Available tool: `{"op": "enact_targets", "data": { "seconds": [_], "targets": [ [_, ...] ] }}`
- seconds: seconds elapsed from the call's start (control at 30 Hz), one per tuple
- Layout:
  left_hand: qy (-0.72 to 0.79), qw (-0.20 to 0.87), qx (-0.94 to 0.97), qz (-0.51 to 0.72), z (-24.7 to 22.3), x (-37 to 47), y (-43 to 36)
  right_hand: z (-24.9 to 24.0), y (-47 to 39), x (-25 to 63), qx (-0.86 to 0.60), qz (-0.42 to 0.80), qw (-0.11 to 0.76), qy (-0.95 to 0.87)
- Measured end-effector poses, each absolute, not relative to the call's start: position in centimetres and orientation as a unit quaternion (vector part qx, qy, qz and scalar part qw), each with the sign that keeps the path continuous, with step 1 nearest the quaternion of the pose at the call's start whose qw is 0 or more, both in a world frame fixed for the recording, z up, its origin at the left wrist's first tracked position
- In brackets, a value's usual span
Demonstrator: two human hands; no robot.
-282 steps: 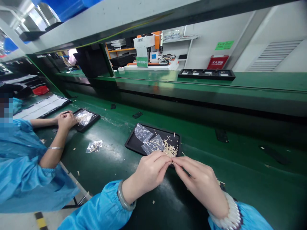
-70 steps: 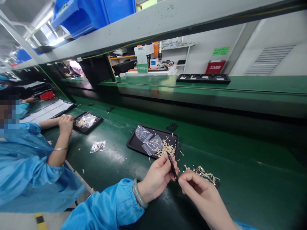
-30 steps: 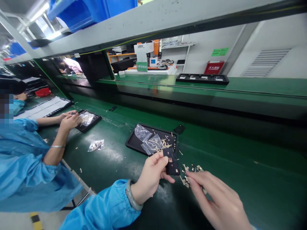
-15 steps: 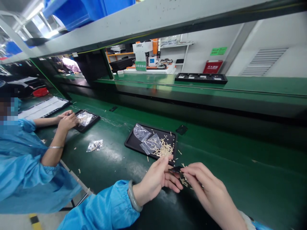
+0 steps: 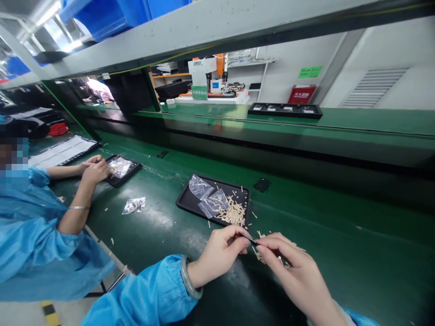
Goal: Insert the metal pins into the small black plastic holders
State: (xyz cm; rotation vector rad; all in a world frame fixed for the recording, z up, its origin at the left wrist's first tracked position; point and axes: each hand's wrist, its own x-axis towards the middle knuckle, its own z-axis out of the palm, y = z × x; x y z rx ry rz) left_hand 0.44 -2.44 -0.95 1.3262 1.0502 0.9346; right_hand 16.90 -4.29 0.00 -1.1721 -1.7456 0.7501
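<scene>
Both hands [image 5: 253,253] now pinch the black part [image 5: 252,240] edge-on.

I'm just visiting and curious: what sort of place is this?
Most likely a factory assembly line: a long green conveyor belt, a black tray of small tan parts, and a co-worker in a blue smock.

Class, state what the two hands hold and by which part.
Left hand and right hand pinch a small black part at opposite ends, fingertips only.

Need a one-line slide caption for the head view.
Left hand and right hand pinch a small black part over the green belt, near a black tray of pale strips.
</scene>
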Motion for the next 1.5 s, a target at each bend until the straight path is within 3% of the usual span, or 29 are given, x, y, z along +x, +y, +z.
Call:
{"op": "enact_targets", "data": {
  "seconds": [0.23,0.37,1.13,1.5],
  "targets": [
    [0.449,0.521,0.620,0.378,-0.6,0.0,-2.2,-0.3,-4.4,16.6,-0.473,0.497,0.434,-0.583],
    [0.455,0.452,0.677,0.361,-0.1,-0.4,-2.0,-0.6,-4.5,16.3,-0.474,0.547,0.436,-0.535],
    [0.431,0.232,0.814,0.313,-0.3,-1.4,-1.7,-0.3,-4.0,16.7,-0.484,0.606,0.378,-0.505],
    [0.407,0.189,0.841,0.302,-0.6,-1.4,-1.8,0.2,-3.8,17.0,-0.490,0.608,0.326,-0.532]
  ]
}}
